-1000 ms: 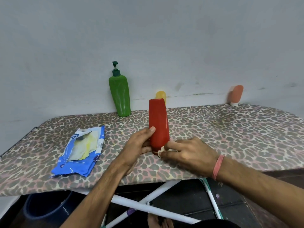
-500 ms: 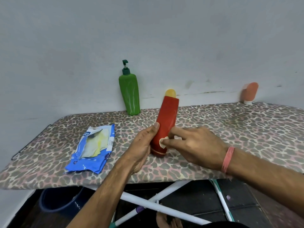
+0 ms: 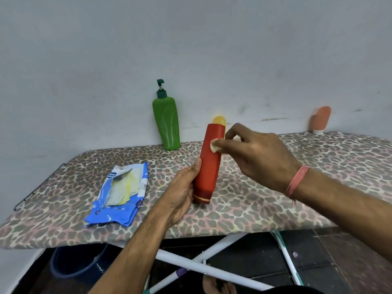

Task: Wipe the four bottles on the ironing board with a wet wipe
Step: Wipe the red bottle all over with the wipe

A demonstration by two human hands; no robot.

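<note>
A red bottle (image 3: 209,164) stands cap-down and slightly tilted on the leopard-print ironing board (image 3: 318,177). My left hand (image 3: 182,192) grips its lower part from the left. My right hand (image 3: 258,155) pinches a small balled wet wipe (image 3: 215,145) against the bottle's upper right side. A green pump bottle (image 3: 166,122) stands by the wall behind. A yellow bottle (image 3: 219,120) shows only its top behind the red one. A small orange bottle (image 3: 320,119) stands cap-down at the far right by the wall.
A blue wet wipe pack (image 3: 119,196), torn open, lies on the board's left half. Under the board are white crossed legs (image 3: 203,264), a dark blue bucket (image 3: 78,264) at the left and dark floor tiles. The wall runs right behind the board.
My right hand has slid the wipe up the red bottle from its base to near its top. My left hand keeps its grip on the lower part.
</note>
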